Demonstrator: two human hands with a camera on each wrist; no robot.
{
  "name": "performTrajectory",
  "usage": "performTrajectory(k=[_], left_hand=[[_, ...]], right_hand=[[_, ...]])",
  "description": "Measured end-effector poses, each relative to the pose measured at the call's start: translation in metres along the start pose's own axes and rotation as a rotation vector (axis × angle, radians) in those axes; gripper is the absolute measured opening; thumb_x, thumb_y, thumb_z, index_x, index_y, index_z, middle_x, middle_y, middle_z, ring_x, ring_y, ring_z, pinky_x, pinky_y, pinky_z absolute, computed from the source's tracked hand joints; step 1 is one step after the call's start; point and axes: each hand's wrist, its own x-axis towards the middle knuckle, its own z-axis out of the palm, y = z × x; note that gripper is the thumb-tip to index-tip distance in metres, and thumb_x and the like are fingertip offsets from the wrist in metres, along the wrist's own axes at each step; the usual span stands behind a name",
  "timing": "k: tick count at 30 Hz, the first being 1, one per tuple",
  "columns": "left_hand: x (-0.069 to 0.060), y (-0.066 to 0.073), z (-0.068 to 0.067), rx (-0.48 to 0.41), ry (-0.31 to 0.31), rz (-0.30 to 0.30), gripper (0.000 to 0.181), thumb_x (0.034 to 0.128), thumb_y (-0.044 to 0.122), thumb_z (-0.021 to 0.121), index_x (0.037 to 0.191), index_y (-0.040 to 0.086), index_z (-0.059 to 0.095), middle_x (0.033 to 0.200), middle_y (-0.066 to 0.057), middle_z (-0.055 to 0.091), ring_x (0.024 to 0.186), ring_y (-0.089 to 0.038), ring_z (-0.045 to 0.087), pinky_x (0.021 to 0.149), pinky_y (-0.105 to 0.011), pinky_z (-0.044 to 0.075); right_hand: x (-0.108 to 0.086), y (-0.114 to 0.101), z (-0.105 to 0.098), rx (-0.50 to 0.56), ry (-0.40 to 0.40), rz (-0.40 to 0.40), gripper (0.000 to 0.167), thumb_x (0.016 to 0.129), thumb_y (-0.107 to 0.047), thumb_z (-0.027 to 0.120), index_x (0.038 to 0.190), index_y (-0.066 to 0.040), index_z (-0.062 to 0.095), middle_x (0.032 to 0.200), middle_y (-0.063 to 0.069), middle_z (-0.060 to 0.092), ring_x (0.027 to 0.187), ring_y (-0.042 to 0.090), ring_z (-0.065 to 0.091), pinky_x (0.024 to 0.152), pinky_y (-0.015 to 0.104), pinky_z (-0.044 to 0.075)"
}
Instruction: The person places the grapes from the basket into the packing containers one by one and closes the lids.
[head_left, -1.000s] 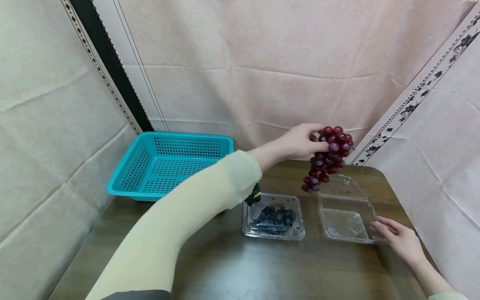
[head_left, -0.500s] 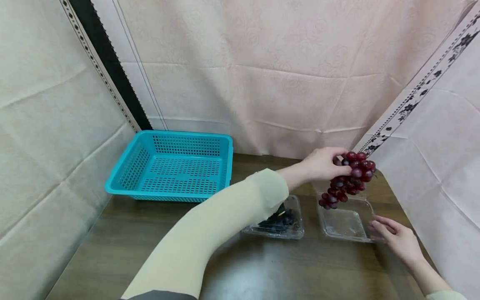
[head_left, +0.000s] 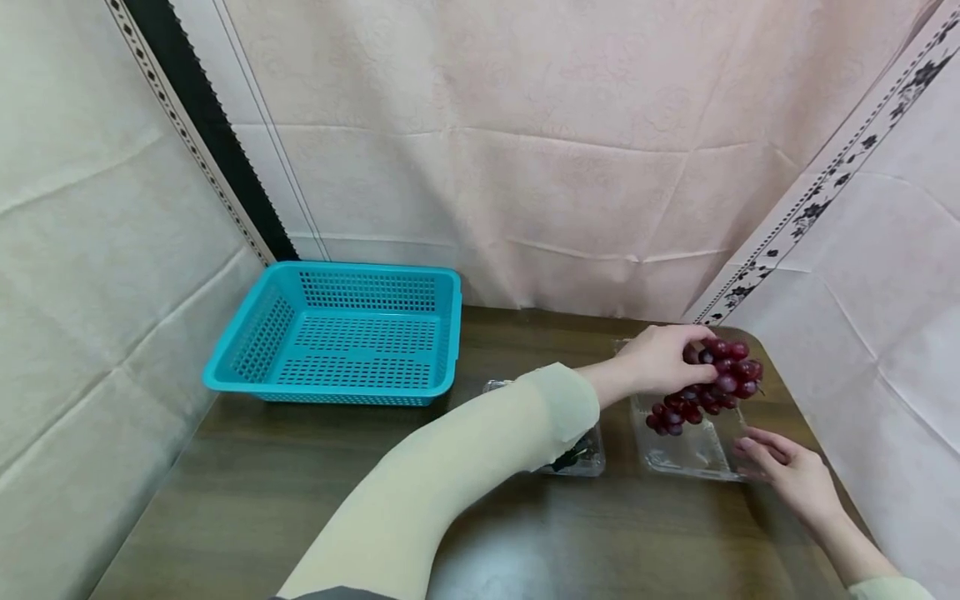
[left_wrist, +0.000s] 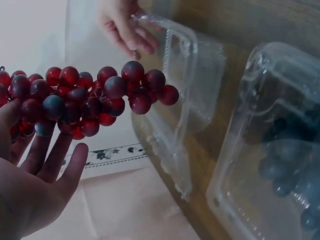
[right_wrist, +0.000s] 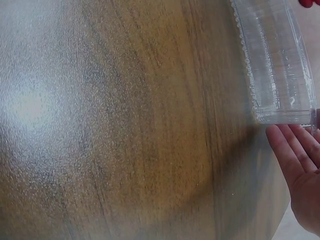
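Note:
My left hand (head_left: 663, 360) holds a bunch of red grapes (head_left: 723, 375) by its upper part, over an open clear plastic clamshell container (head_left: 675, 457). In the left wrist view the bunch (left_wrist: 90, 97) stretches sideways from the fingers, its narrow end apart from the container. At the container's right side, my right hand (head_left: 798, 483) pinches the rim. The right wrist view shows its fingers (right_wrist: 287, 147) against the outer side wall, with the thumb mostly out of frame. The container's hinged lid lies back behind it, largely hidden by the left hand in the head view.
A second clear container (left_wrist: 235, 150) with dark grapes (left_wrist: 285, 165) stands left of the open one, partly covered by my left sleeve in the head view. A blue perforated basket (head_left: 337, 392) sits at the back left. Cloth walls enclose the wooden table (head_left: 300, 475).
My left hand has moved right and down with the red grapes, from above the gap between the containers to over the open one. The right hand stays on the rim.

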Motion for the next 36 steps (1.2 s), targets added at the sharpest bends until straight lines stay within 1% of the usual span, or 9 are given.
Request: performTrajectory(k=[8,12,15,18,20,23,30,33,36], left_hand=[[0.002,-0.005,0.02,0.128,-0.033,0.03,0.039,0.1025,0.044,0.071,0.141,0.039,0.064,0.116,0.021,0.072,0.099,0.005,0.064,0.082,-0.014,0.048],[0.003,-0.01,0.025,0.209,-0.032,0.018,0.039,0.1015,0.044,0.071,0.14,0.04,0.064,0.11,0.022,0.071,0.098,0.003,0.065,0.08,-0.018,0.049],[0.005,-0.013,0.029,0.28,-0.043,0.008,0.039,0.1016,0.045,0.071,0.14,0.042,0.063,0.12,0.022,0.071,0.106,0.001,0.065,0.084,-0.021,0.051],[0.008,-0.015,0.036,0.359,-0.068,0.017,0.037,0.1027,0.046,0.069,0.139,0.042,0.062,0.128,0.021,0.069,0.113,0.0,0.065,0.086,-0.024,0.054],[0.01,-0.015,0.043,0.415,-0.082,0.025,0.035,0.1033,0.047,0.068,0.137,0.042,0.062,0.129,0.021,0.069,0.116,0.0,0.065,0.085,-0.027,0.055],[0.011,-0.012,0.052,0.487,-0.096,0.03,0.033,0.1039,0.049,0.067,0.136,0.043,0.061,0.129,0.021,0.068,0.116,0.001,0.064,0.081,-0.029,0.057],[0.007,-0.001,0.077,0.666,-0.121,0.098,0.038,0.1063,0.049,0.062,0.144,0.049,0.056,0.132,0.023,0.066,0.117,-0.001,0.063,0.088,-0.027,0.056],[0.004,0.0,0.088,0.752,-0.131,0.151,0.033,0.111,0.044,0.055,0.143,0.05,0.056,0.135,0.023,0.065,0.121,-0.001,0.06,0.095,-0.028,0.054],[0.003,0.0,0.096,0.8,-0.145,0.182,0.03,0.1148,0.041,0.047,0.142,0.051,0.056,0.138,0.023,0.063,0.126,-0.002,0.056,0.098,-0.029,0.051]], right_hand=[[0.0,0.001,0.001,-0.032,0.01,0.013,0.024,0.111,-0.013,0.059,0.133,-0.02,0.066,0.105,-0.025,0.075,0.083,0.006,0.078,0.071,0.023,0.063],[0.0,0.001,0.002,-0.013,0.013,0.009,0.027,0.111,-0.011,0.059,0.127,-0.032,0.066,0.105,-0.025,0.075,0.083,0.008,0.079,0.071,0.023,0.063],[0.0,0.001,0.002,-0.002,0.02,0.006,0.029,0.11,-0.011,0.06,0.123,-0.036,0.066,0.104,-0.024,0.076,0.082,0.009,0.079,0.07,0.024,0.063],[0.0,0.0,0.003,-0.017,0.029,0.011,0.022,0.11,-0.013,0.061,0.13,-0.014,0.07,0.102,-0.021,0.077,0.081,0.009,0.079,0.07,0.023,0.063],[0.0,0.0,0.004,-0.043,0.034,0.017,0.033,0.11,-0.014,0.061,0.135,0.006,0.065,0.101,-0.018,0.079,0.08,0.01,0.079,0.07,0.023,0.063],[0.0,0.0,0.004,-0.073,0.037,0.031,0.046,0.111,-0.016,0.061,0.139,0.019,0.055,0.101,-0.017,0.079,0.079,0.01,0.079,0.069,0.022,0.063],[-0.001,0.0,0.005,-0.04,0.049,0.022,0.021,0.109,-0.014,0.063,0.124,-0.027,0.069,0.099,-0.026,0.075,0.078,0.009,0.079,0.068,0.022,0.062],[-0.002,0.0,0.006,-0.087,0.059,0.037,0.023,0.109,-0.016,0.064,0.13,-0.009,0.071,0.098,-0.028,0.074,0.077,0.005,0.078,0.068,0.019,0.061],[-0.004,-0.001,0.007,-0.154,0.068,0.049,0.044,0.11,-0.02,0.064,0.137,0.014,0.06,0.098,-0.028,0.074,0.076,0.0,0.076,0.067,0.016,0.059]])
